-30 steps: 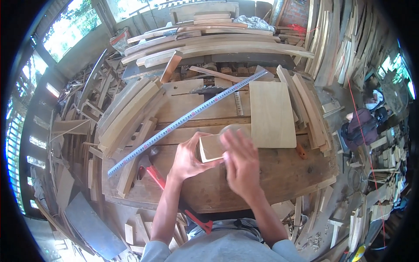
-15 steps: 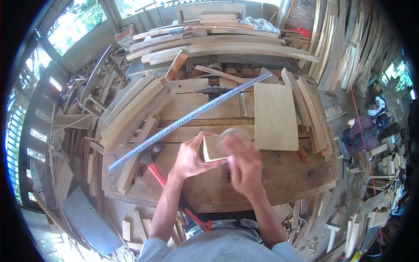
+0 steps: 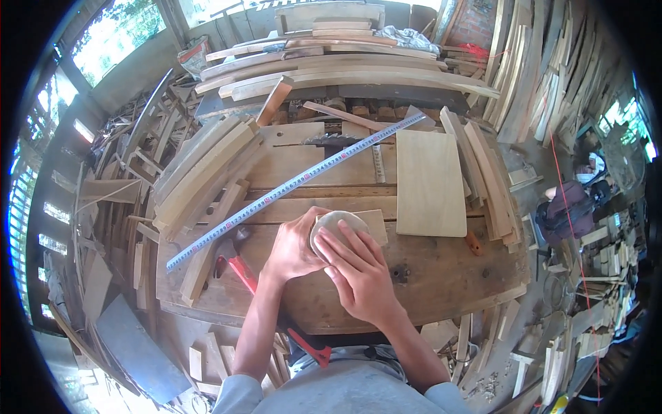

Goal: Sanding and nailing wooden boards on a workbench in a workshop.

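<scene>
My left hand is closed round a small pale wooden piece, which sticks out to the right past my other hand. On top of that piece lies a round greyish disc that looks like a sanding disc. My right hand presses the disc against the wood with its fingers laid across it. The disc and my fingers hide most of the wood. A printed metal ruler slants across the wooden worktable beyond both hands. To their left sits a tool with a red handle.
A toothed saw blade rises from the table's far middle. A pale flat board lies at the right, near an orange handle. Timber strips flank the table, with long planks stacked behind. Another person is at the far right.
My right hand and the disc have moved left, over the wooden piece and close to my left hand. The motion blur on that hand is gone.
</scene>
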`<state>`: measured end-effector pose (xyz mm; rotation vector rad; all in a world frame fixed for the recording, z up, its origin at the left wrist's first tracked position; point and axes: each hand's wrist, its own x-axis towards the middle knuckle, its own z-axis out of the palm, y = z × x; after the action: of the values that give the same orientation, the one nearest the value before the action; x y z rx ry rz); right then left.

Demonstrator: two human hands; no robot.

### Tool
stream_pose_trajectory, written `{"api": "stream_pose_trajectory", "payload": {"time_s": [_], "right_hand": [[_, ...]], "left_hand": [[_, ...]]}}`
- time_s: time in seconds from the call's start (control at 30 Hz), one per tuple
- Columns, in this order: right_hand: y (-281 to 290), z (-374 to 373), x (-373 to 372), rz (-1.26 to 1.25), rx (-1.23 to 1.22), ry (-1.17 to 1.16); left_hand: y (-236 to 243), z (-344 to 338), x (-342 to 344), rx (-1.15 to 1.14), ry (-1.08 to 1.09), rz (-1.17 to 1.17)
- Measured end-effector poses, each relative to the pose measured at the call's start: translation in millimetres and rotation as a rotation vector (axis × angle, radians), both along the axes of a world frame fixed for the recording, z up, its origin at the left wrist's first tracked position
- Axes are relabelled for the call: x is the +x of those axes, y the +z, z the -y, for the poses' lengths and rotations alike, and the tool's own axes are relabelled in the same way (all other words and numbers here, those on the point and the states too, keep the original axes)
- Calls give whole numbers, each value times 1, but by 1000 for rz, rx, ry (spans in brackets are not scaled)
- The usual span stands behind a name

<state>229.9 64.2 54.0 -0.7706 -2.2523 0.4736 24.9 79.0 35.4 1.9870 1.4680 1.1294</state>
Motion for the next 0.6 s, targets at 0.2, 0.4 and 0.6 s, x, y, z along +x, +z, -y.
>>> {"api": "stream_pose_trajectory", "payload": {"time_s": [0.2, 0.4, 0.6], "right_hand": [[-7, -26, 16, -100, -143, -400], [14, -14, 1, -81, -140, 35], [7, -5, -6, -72, -64, -66]], "left_hand": [[8, -3, 15, 49, 39, 5], [-4, 1, -4, -29, -4, 49], [0, -4, 0, 53, -25, 32]]}}
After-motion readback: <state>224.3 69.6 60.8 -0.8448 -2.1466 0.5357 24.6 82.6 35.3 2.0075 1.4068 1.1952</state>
